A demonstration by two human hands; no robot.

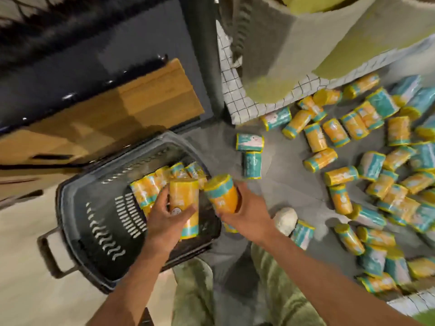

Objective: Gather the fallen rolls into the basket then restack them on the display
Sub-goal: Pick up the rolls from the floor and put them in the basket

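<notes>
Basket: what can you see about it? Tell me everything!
The basket looks like dark grey plastic, rectangular with rounded corners, with rows of slots cut in its walls and a loop handle at one end. It sits on the floor with several yellow and teal rolls piled at one side. The left hand holds another roll over it.

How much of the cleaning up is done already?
Only a little. A few rolls lie in the basket. The left hand holds one roll over it, the right hand holds a second roll at its rim. Most rolls lie scattered on the floor, and none look restacked yet.
</notes>
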